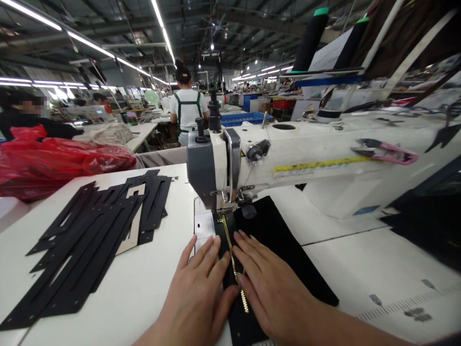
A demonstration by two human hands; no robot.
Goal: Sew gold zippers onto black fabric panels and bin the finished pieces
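A black fabric piece (284, 245) lies under the head of a white sewing machine (230, 158), with a gold-toothed zipper (231, 247) running lengthwise along its left side. The zipper's far end reaches the presser foot (224, 211). My left hand (201, 293) rests flat, fingers spread, along the left edge of the black strip, its thumb near the zipper. On the other side, my right hand (272, 283) lies flat on the black fabric with fingertips close to the teeth. Neither hand grips anything.
Overlapping black slotted pieces (97, 235) lie on the white table (158, 288) at left. A red plastic bag (65, 158) sits beyond them. Pink-handled thread snips (389, 151) rest on the machine arm. Black thread cones (311, 43) stand above. A person (189, 103) is ahead, back turned.
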